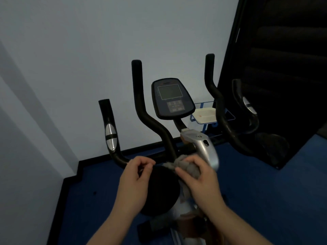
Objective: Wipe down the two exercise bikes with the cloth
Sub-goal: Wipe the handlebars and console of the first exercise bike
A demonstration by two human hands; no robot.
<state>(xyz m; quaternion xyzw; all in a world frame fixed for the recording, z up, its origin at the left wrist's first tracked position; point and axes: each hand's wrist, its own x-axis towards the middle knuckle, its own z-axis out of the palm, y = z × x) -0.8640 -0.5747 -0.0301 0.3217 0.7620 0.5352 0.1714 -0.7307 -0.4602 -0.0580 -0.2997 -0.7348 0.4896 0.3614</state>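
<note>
A grey cloth (185, 165) is bunched at lower centre of the frame, grasped in the curled fingers of the right hand (198, 177) and pressed against the front edge of the black saddle (159, 190) of the exercise bike (203, 147); the left hand (136, 175) sits at the saddle's left edge, fingers curled and pinching at its rim, just beside the cloth; above them the silver stem rises to a dark console (172, 99) at centre, its screen blank and its buttons and small markings too blurred to read; black handlebars (141, 106) fan upward on both sides, with silver pulse pads on the outer grips; behind the console at centre right a white tray (205, 114) rests on a blue rack; blue floor (265, 191) below, pale wall (70, 50) in the upper left.
</note>
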